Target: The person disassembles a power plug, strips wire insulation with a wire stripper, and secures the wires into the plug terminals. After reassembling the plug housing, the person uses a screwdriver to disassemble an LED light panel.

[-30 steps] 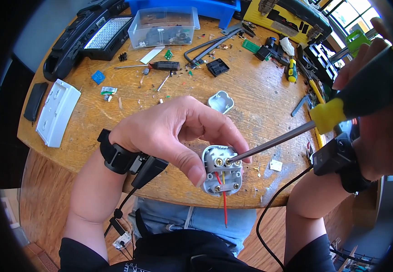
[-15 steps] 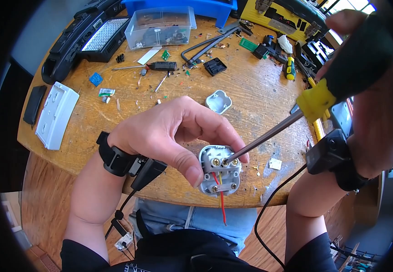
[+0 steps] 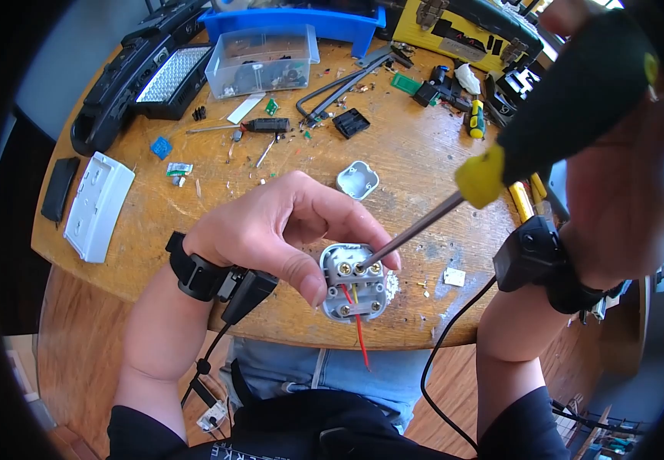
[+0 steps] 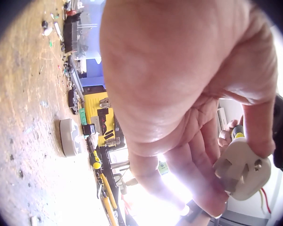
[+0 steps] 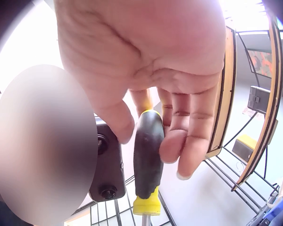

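My left hand [image 3: 267, 230] holds the grey-white plug body [image 3: 362, 280] between thumb and fingers, its open inside turned up toward my head. Three brass terminal screws line its upper part, and a clamp bar with two screws crosses below. A red wire [image 3: 361, 345] hangs out past the bottom, and a yellow one shows inside. The plug's outer face [image 4: 238, 181] appears in the left wrist view. My right hand [image 3: 619, 203] grips the black-and-yellow handle of a screwdriver [image 5: 148, 150], its fingers around the handle. The shaft slants down to the middle terminal screw, where the tip sits.
The plug's grey cover [image 3: 358, 180] lies on the wooden table beyond my left hand. Farther back are a hacksaw [image 3: 343, 88], a clear bin [image 3: 263, 65], a blue tray [image 3: 293, 29] and a yellow toolbox [image 3: 466, 34]. A black cable [image 3: 443, 353] trails from my right wrist.
My right hand and the screwdriver handle have come leftward, and the shaft slants more steeply. The tip stays at the middle screw. The whole head view has shifted slightly.
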Motion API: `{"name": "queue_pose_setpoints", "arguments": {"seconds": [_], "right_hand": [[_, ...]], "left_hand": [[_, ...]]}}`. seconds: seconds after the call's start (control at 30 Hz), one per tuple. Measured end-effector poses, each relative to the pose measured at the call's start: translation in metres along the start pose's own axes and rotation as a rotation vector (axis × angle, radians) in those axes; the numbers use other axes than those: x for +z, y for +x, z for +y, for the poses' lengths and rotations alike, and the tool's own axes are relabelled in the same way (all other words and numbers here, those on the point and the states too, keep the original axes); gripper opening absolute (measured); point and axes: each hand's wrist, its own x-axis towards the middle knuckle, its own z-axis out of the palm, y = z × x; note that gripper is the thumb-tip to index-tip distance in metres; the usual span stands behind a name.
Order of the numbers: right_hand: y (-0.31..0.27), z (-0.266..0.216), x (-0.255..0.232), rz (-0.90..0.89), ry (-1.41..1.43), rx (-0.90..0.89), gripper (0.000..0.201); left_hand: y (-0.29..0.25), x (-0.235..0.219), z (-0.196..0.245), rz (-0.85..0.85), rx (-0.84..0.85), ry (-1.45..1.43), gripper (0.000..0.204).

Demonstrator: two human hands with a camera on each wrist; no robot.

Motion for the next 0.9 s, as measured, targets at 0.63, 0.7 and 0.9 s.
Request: {"name": "queue_pose_setpoints", "arguments": {"seconds": [0.63, 0.7, 0.9], "right_hand": [[0.003, -0.007, 0.016, -0.273, 0.023, -0.109, 0.044], [0.002, -0.006, 0.016, -0.261, 0.003, -0.119, 0.044], [0.002, 0.0, 0.019, -0.235, -0.049, -0.145, 0.044]], "left_hand": [[0.002, -0.002, -0.001, 0.063, -0.013, 0.069, 0.069], [0.002, -0.002, -0.002, 0.057, -0.005, 0.067, 0.069], [0.002, -0.001, -0.003, 0.055, -0.022, 0.055, 0.069]]}}
